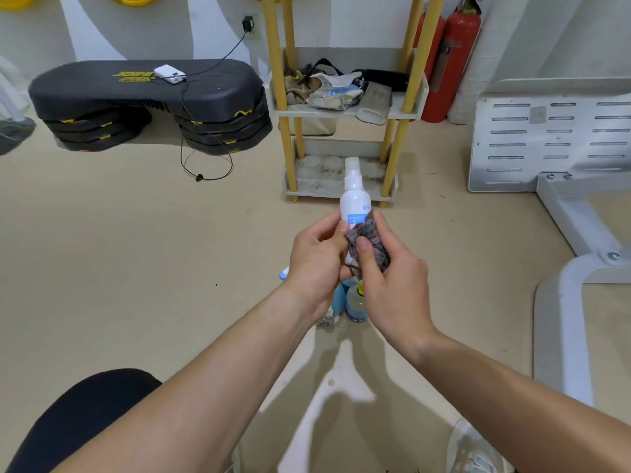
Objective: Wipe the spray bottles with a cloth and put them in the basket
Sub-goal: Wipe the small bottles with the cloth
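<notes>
The left grip (316, 264) curls round the base of the small white plastic spray bottle (354, 196); the right grip (392, 285) pinches the crumpled mottled cloth (370, 238) against it. Probably light, rigid and slick: keep the nozzle (352, 165) above the grip.

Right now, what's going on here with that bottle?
A person is wiping a white spray bottle. The left hand grips its lower part, holding it upright, while the right hand presses a crumpled cloth against its side. A few more bottles stand on the floor beneath the hands.
</notes>
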A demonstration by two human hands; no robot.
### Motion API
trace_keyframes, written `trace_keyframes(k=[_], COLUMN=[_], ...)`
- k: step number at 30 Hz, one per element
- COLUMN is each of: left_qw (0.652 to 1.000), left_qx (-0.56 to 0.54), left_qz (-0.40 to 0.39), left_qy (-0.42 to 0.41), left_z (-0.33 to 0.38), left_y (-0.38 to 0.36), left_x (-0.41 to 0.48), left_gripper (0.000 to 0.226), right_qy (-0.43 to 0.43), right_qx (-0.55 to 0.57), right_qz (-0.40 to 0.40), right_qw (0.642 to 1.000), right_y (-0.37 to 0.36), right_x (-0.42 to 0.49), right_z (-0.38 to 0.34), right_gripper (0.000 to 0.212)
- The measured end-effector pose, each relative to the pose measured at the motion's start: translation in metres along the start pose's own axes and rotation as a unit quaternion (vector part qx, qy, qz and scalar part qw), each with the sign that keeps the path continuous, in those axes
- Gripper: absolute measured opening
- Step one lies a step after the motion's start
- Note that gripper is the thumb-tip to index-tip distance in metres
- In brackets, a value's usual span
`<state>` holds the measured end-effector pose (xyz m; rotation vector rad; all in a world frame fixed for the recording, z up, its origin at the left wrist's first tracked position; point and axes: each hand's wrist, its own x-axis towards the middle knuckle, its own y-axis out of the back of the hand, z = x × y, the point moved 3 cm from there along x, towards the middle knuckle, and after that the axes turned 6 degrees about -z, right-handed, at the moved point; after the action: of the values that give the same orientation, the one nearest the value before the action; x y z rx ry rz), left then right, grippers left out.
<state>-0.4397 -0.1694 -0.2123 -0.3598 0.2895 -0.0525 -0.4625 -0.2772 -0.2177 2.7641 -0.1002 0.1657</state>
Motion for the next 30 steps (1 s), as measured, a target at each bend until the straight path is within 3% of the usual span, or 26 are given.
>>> trace_keyframes(k=[4,10,13,16,26,30], left_qw=[0.998,0.997,0.995,0.994,0.997,0.995], left_qx=[-0.026,-0.038,-0.057,-0.058,-0.037,-0.078], left_qz=[0.041,0.019,0.015,-0.012,0.024,0.048], left_qy=[0.028,0.06,0.082,0.093,0.06,0.045], left_z=[0.0,0.009,0.005,-0.001,0.004,0.01], left_y=[0.001,0.001,0.0,-0.001,-0.003,0.004], left_x=[-0.002,-0.007,-0.01,-0.012,-0.009,-0.005], left_gripper=[0.019,0.023,0.015,0.024,0.034,0.035], right_qy=[0.01,0.03,0.026,0.037,0.053,0.047], right_qx=[-0.028,-0.038,-0.045,-0.054,-0.055,-0.048], right_qz=[-0.009,-0.03,-0.038,-0.044,-0.07,-0.097], right_qw=[1.0,0.998,0.998,0.997,0.995,0.993], right_y=[0.001,-0.001,-0.002,0.001,0.0,-0.01], right_x=[-0.001,0.0,0.004,0.012,0.018,0.004], right_z=[-0.002,-0.006,-0.006,-0.008,-0.001,0.004], right_gripper=[0.047,0.052,0.054,0.055,0.053,0.058])
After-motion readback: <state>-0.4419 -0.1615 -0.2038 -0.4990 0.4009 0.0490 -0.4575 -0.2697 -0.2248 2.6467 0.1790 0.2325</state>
